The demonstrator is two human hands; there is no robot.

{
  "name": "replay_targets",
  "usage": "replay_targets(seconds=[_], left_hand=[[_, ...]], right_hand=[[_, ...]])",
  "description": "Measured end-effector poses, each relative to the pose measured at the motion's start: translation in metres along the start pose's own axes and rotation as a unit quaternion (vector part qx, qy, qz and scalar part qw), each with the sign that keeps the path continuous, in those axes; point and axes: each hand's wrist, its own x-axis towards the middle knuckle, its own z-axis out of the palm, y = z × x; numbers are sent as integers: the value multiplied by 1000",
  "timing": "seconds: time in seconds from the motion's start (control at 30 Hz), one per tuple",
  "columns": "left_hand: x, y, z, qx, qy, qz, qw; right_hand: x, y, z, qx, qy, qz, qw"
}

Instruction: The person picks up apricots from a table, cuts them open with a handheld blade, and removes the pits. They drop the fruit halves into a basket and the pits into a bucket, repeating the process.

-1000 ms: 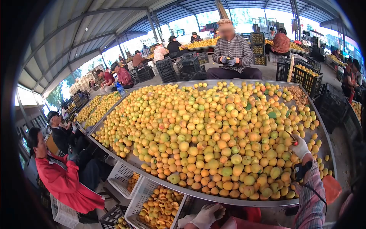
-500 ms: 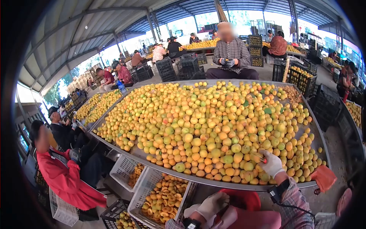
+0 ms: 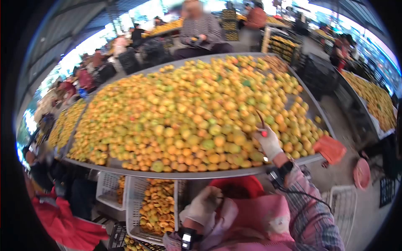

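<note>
My right hand (image 3: 269,143), in a white glove, is over the right front part of the apricot heap (image 3: 188,121). Its fingers are closed on a thin curved tool with a red end (image 3: 263,125), whose dark tip points up and away. Low in front of me, my left hand (image 3: 205,203), also gloved, is curled closed beside a red basin (image 3: 256,184). What its fingers hold, if anything, I cannot make out. Pink cloth (image 3: 259,217) covers my lap just right of that hand. The apricots lie on a metal-rimmed table (image 3: 201,175).
A white crate (image 3: 130,209) of halved apricots stands below the table's front edge, with another white crate (image 3: 109,190) to its left. An orange cloth (image 3: 331,149) hangs at the right corner. A person in red (image 3: 69,221) sits left; another (image 3: 201,33) sits across.
The view has swung down and to the right, blurring it. My right hand still grips the tool over the apricots, its tip now pointing more upward. My left hand stays low and curled.
</note>
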Motion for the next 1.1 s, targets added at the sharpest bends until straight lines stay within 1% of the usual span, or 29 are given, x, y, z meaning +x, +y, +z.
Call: replay_targets(seconds=[0.03, 0.1, 0.13, 0.17, 0.2, 0.23, 0.27, 0.33, 0.37, 0.4, 0.43, 0.47, 0.5, 0.57, 0.6, 0.63, 0.67, 0.7, 0.77, 0.8, 0.83, 0.87, 0.9, 0.93, 0.97, 1.03, 1.07, 1.1], left_hand=[[2, 0, -4, -33, 5, -7, 999], [0, 4, -7, -28, -23, -34, 999], [1, 4, -9, -5, -28, -33, 999], [1, 2, -5, -7, -27, -36, 999], [1, 1, 2, 34, -16, -33, 999], [-1, 1, 10, 76, -4, -28, 997], [-5, -2, 21, 121, -35, -16, 992], [-10, -11, 50, 128, -36, -3, 991], [-11, -14, 60, 141, -46, 9, 989], [-10, -15, 66, 138, -36, 12, 990], [-9, -15, 71, 151, -80, 14, 985], [-11, -16, 71, 165, -125, 16, 978], [-14, -18, 66, 164, -119, 17, 979], [-13, -20, 58, 221, -106, 86, 966], [-18, -17, 53, 203, -117, 63, 970], [-27, -14, 57, 202, -113, 61, 971], [-38, -9, 66, 149, -125, 36, 980], [-45, -4, 70, 97, -138, 15, 986], [-46, -3, 43, 74, -125, 12, 989], [-48, -1, 38, 61, -148, 17, 987], [-50, 1, 36, 48, -173, 22, 984], [-52, 2, 35, 47, -171, 24, 984], [-54, 3, 35, 18, -190, 33, 981], [-55, 3, 36, -11, -210, 42, 977], [-57, 3, 38, -12, -210, 42, 977], [-63, 3, 43, 9, -153, 58, 987], [-66, 2, 44, 9, -153, 57, 987], [-68, 2, 45, 32, -164, 50, 985]], right_hand=[[-6, -2, -9, 45, -11, 23, 999], [-14, 4, -21, 178, -51, 38, 982], [-19, 4, -22, 175, -47, 40, 983], [-29, 2, -21, 225, -55, 55, 971], [-39, 0, -17, 275, -66, 70, 957], [-51, -7, -10, 273, -70, 74, 957], [-66, -16, -2, 273, -77, 79, 956], [-92, -18, 13, 262, -106, 83, 956], [-103, -16, 21, 243, -120, 69, 960], [-115, -17, 31, 216, -140, 62, 964], [-127, -18, 38, 188, -160, 54, 968], [-139, -17, 40, 159, -207, 82, 962], [-152, -18, 53, 188, -181, 5, 965], [-165, -15, 55, 200, -213, -12, 956], [-169, -16, 53, 202, -214, -9, 956], [-172, -18, 48, 252, -210, 32, 944], [-176, -21, 43, 300, -205, 72, 929], [-180, -27, 39, 306, -173, 118, 929], [-180, -22, 33, 231, -139, 116, 956], [-186, -29, 28, 230, -164, 154, 947], [-190, -32, 27, 230, -167, 153, 946], [-197, -33, 27, 166, -202, 151, 953], [-205, -33, 26, 102, -234, 149, 955], [-212, -35, 26, 112, -253, 151, 949], [-217, -35, 26, 111, -253, 151, 949], [-225, -36, 30, 149, -250, 147, 945], [-228, -39, 34, 148, -222, 131, 955], [-229, -44, 35, 148, -221, 131, 955]])
